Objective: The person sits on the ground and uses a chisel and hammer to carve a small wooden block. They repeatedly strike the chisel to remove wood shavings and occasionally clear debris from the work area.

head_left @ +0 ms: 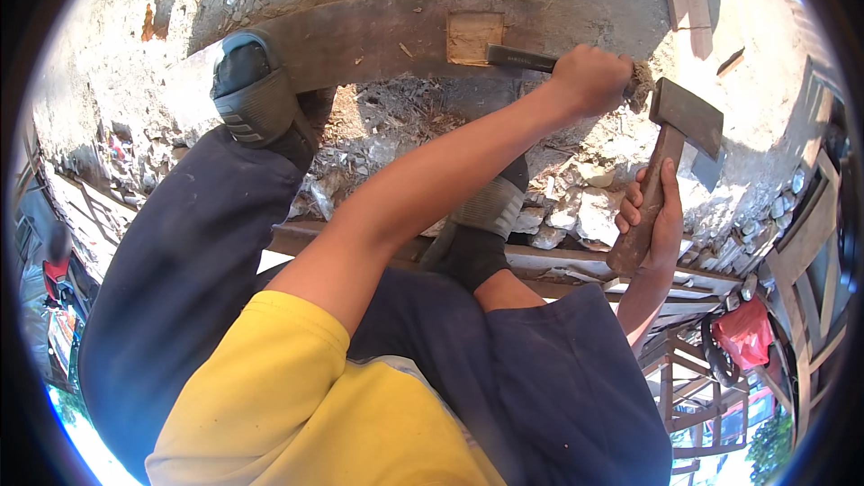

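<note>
- Chisel point(522, 58) lies slantwise over the plank point(387, 40), its tip at the lower right corner of a pale square recess point(474, 36); whether steel meets wood there, I cannot tell. I judge that corner was picked so the edge can work along the recess's side.
- Left hand point(589, 79): closed in a fist round the chisel's handle, a frayed butt point(641, 83) poking out past it. That bit is probably left free so a blow lands on the handle, not on my knuckles.
- Right hand point(652, 216): fingers curled round the wooden shaft point(632, 247) of the hammer point(664, 146), what looks like my thumb running up the other side. I'd say this suits short, steered taps.
- Hammer's dark head point(689, 115) stands just beside the butt; touching or not, I can't say. So close, it seems to need little swing.
- Left sandal point(258, 103) presses on the plank toward its left end, likely as a clamp, since no vice shows.
- Right sandal point(486, 213) is down by the rubble point(598, 216), partly behind my forearm, perhaps for balance.
- Wood chips point(406, 50) lie loose on the plank, clear of the recess.
</note>
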The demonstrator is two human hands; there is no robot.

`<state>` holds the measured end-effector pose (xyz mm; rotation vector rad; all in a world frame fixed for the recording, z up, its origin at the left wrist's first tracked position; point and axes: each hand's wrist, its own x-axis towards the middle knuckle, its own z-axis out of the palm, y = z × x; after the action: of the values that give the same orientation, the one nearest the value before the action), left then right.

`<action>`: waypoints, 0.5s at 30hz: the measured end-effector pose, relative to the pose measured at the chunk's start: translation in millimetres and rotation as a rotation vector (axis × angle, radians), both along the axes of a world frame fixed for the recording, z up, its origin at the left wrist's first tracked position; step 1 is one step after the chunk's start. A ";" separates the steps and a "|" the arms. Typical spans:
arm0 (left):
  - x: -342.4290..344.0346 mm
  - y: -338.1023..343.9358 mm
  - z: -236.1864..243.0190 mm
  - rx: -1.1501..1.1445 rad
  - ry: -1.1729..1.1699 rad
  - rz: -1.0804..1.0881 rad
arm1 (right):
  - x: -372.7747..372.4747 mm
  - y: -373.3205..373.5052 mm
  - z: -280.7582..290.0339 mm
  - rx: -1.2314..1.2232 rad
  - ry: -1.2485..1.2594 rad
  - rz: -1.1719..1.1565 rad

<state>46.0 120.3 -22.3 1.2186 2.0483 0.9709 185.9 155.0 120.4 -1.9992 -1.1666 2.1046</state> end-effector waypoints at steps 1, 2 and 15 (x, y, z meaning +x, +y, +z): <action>-1.7 1.1 0.0 -0.008 -0.002 0.000 | 2.4 2.8 1.9 0.009 -0.005 -0.035; -2.1 1.5 0.6 -0.005 -0.005 0.003 | 5.1 6.6 3.7 0.019 -0.011 -0.070; -5.3 -9.1 -7.7 -0.025 0.022 -0.001 | -2.3 -1.1 -15.0 -0.068 0.024 -0.009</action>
<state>40.7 111.2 -30.0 1.2218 2.0706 0.9328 183.6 153.9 105.4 -1.9968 -1.0953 2.1862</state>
